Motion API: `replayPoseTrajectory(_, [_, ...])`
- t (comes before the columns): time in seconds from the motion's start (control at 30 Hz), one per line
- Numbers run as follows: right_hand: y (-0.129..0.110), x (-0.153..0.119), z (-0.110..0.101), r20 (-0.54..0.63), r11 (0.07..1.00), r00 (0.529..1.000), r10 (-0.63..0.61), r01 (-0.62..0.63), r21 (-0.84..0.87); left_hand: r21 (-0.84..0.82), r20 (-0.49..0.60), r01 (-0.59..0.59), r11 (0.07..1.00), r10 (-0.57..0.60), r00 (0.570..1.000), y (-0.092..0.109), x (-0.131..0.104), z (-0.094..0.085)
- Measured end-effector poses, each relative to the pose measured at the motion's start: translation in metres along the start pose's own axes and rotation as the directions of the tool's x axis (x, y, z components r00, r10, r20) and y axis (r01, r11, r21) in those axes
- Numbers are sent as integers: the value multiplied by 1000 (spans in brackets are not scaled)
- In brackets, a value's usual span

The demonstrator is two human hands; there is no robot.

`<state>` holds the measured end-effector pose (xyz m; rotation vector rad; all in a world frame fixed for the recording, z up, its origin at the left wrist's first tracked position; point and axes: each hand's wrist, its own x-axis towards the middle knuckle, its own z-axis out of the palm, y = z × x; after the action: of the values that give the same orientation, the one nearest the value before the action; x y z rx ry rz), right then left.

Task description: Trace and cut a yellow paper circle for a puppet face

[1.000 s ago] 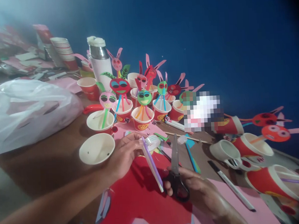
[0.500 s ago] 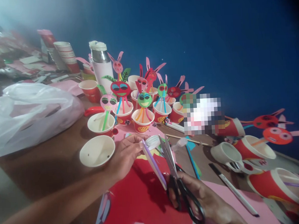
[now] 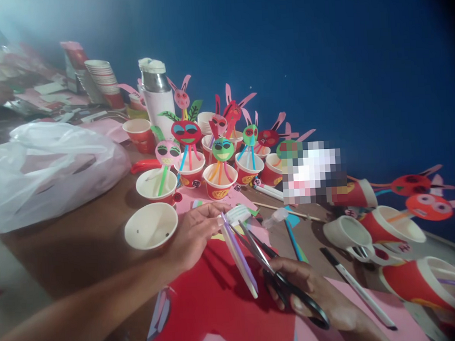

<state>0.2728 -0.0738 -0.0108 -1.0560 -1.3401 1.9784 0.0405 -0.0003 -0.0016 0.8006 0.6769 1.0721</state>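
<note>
Pinched in my left hand are a purple straw and a white straw, lying side by side and slanting down to the right. My right hand has its fingers in the black handles of a pair of scissors. The scissor blades are parted and point up and left, close beside the straws. Whether the blades touch the straws is hard to tell. Below both hands lies red paper with cut edges. A white ribbed object shows just beyond my left fingertips.
Paper cups with straw-and-paper figures stand behind. An empty bowl and a plastic bag are at left. At right are a white mug, a marker and tipped cups. A flask stands further back.
The scissors have tilted further left, with their handles swinging right and up and the blades coming nearer the straws. The view has shifted slightly.
</note>
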Motion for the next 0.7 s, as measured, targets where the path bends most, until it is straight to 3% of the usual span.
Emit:
replayPoseTrajectory(0.5, [5,-3,7,-114,994,990,79,-87,-64,-89,31,-36,995,39,999,-4,2,0])
replayPoseTrajectory(0.7, [6,-2,11,-175,992,984,46,-66,-108,-82,0,-38,996,38,999,-8,-1,2])
